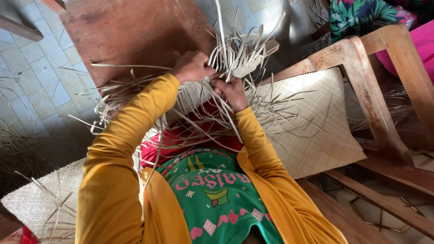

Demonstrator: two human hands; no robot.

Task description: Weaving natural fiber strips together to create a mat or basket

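Observation:
I look down over my green top and yellow sleeves. My left hand (pixel 192 67) and my right hand (pixel 233 91) sit close together, each pinching pale dried leaf strips (pixel 235 52) at the unfinished edge of a woven piece (pixel 194 92) on my lap. Loose strip ends fan up and out around both hands. The weave under my fingers is partly hidden by them.
A finished woven mat (pixel 312 122) lies to the right over a wooden chair frame (pixel 370 99). A brown wooden board (pixel 131 31) is ahead on the tiled floor (pixel 31 68). Another mat (pixel 40 194) lies at lower left. A person in patterned cloth (pixel 361 16) sits at top right.

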